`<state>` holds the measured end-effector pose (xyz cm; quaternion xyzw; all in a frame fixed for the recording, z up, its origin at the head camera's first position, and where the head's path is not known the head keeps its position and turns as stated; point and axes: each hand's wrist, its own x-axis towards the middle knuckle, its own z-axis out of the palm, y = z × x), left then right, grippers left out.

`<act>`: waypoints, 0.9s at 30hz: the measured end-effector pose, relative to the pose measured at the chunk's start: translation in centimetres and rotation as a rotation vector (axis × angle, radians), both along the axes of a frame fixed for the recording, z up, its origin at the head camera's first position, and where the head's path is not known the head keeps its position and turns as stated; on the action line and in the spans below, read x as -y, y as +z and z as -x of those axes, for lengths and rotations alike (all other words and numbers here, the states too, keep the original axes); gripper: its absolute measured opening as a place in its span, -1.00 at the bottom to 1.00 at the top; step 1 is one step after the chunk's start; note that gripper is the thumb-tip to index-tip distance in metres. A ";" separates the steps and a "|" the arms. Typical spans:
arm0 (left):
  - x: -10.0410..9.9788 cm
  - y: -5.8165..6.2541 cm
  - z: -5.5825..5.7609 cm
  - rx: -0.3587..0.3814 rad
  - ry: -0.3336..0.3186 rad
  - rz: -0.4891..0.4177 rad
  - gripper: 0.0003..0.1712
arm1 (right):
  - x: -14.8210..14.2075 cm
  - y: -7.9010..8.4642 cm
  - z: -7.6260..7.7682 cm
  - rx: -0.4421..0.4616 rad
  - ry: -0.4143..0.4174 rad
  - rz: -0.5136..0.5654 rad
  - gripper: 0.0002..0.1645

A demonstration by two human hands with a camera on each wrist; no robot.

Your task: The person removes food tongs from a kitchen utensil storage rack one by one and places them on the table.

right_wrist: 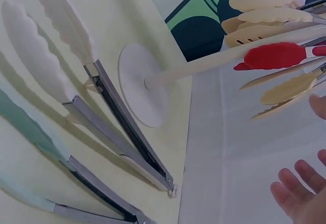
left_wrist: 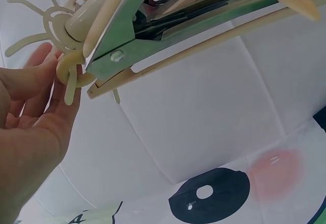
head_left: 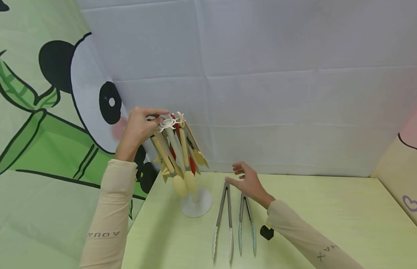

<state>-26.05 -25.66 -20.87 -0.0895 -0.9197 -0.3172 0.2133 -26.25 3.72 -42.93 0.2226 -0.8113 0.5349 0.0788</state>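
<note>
Near the back left of the table stands a rotating-style utensil rack with a round white base (head_left: 203,209) and a hooked top (head_left: 168,123). Beige and red kitchen tools hang from it. My left hand (head_left: 141,125) is at the hooks; its thumb and fingers pinch the yellow hanging ring (left_wrist: 63,68) of metal-armed tongs (left_wrist: 114,53), whose ring is over a hook. My right hand (head_left: 250,183) hovers, fingers loosely bent and holding nothing, above two splayed tongs. White-tipped tongs (right_wrist: 99,132) lie beside shorter teal-tipped tongs (right_wrist: 84,178). In the right wrist view, that hand is apart from both.
A small black object (head_left: 266,232) with a yellow bit sits by my right sleeve. The pale table (head_left: 333,216) extends to the right. White cloth (head_left: 262,112) hangs behind, and a printed panda cloth (head_left: 70,138) hangs at the left.
</note>
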 end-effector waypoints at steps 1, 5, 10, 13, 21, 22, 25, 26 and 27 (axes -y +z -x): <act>0.0 0.0 0.0 -0.006 0.000 0.001 -0.69 | 0.1 0.5 -0.3 -0.001 0.006 0.014 -0.42; 0.0 -0.1 0.2 -0.024 0.001 0.004 -0.68 | 0.6 2.4 -1.4 0.001 0.030 0.066 -0.43; 0.0 -0.2 0.2 -0.027 0.001 -0.005 -0.68 | 1.1 1.7 -0.4 -0.031 0.044 0.045 -0.40; 0.0 -0.2 0.3 -0.025 0.003 0.002 -0.69 | 1.3 0.9 0.5 -0.047 0.046 0.026 -0.37; 0.0 -0.2 0.3 -0.033 0.003 0.001 -0.69 | 2.3 1.6 0.7 -0.063 0.066 0.046 -0.34; 0.0 -0.2 0.3 -0.030 0.003 0.000 -0.69 | 2.4 1.8 0.6 -0.064 0.065 0.041 -0.33; 0.0 -0.2 0.3 -0.024 0.003 -0.003 -0.68 | 2.9 2.8 0.1 -0.081 0.062 0.043 -0.34; 0.0 -0.2 0.3 -0.023 0.003 -0.003 -0.68 | 3.0 3.3 -0.2 -0.086 0.067 0.057 -0.35; 0.0 -0.2 0.3 -0.023 0.004 -0.001 -0.68 | 3.1 3.8 -0.6 -0.092 0.075 0.070 -0.35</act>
